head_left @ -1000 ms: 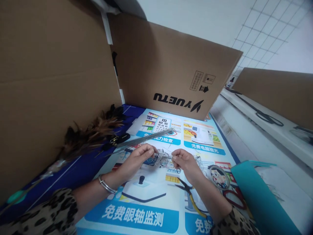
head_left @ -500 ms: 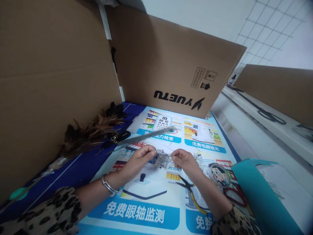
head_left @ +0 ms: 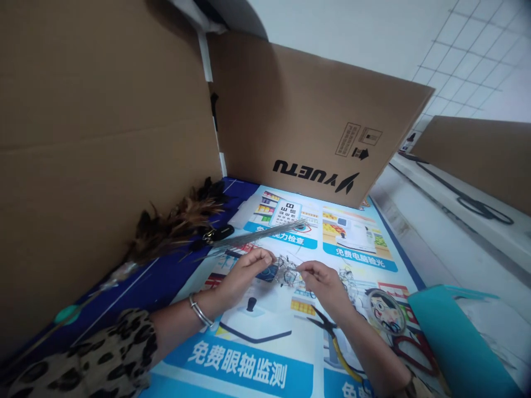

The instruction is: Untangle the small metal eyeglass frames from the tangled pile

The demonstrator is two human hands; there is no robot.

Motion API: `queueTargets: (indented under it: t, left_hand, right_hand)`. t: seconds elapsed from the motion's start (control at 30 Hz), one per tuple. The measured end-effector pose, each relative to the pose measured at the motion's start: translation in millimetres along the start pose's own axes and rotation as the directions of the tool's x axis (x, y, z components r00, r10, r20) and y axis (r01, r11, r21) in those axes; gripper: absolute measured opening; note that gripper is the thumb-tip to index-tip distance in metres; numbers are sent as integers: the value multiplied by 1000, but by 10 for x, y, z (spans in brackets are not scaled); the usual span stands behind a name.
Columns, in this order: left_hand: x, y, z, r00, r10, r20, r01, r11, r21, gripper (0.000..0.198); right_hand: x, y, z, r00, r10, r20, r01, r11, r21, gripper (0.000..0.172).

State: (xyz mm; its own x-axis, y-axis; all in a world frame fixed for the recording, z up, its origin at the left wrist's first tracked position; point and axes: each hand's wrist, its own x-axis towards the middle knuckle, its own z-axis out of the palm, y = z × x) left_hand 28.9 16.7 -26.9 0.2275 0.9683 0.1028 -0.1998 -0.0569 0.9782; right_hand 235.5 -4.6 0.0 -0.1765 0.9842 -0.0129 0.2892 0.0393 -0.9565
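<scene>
A small tangle of thin bent silvery wire [head_left: 286,271] is held up between my two hands, above the printed sheet. My left hand [head_left: 250,272] pinches its left side between thumb and fingertips. On the other side, my right hand [head_left: 324,281] pinches the wire with thumb and index finger. Pliers with yellow handles [head_left: 338,345] lie below my right hand, jaws pointing up and left. Beyond my hands lies a bundle of straight thin metal wires [head_left: 261,232]. More curled wire [head_left: 347,279] rests just right of my right hand.
A round clear container [head_left: 385,311], red-handled scissors [head_left: 416,352] and a teal box [head_left: 460,331] are at the right. Brown feathers [head_left: 174,224] and a black key fob [head_left: 222,232] lie left. Cardboard walls [head_left: 315,116] stand behind and at the left.
The whole view has shifted, so everything appears slightly farther right and lower. Both hands still pinch the wire tangle, with only slight movement of the fingers.
</scene>
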Motion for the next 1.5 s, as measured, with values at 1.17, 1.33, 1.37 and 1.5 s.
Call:
queueTargets:
  t: [1.17, 1.33, 1.37, 1.5]
  left_hand:
    - [-41, 47, 49, 987, -134, 93, 152, 963, -224, 16]
    - [-41, 65, 60, 991, -111, 71, 124, 971, -202, 16]
    - [-43, 67, 61, 992, -113, 61, 123, 973, -197, 17]
    - [-54, 78, 64, 992, -123, 36, 128, 978, -165, 19]
  right_hand:
    - [-15, 41, 22, 987, -114, -110, 113, 993, -15, 18]
    - [-9, 83, 35, 993, -80, -90, 80, 997, 1, 19]
    - [-5, 92, 36, 994, -70, -83, 71, 997, 2, 20]
    - [21, 111, 12, 996, -55, -68, 52, 998, -43, 22]
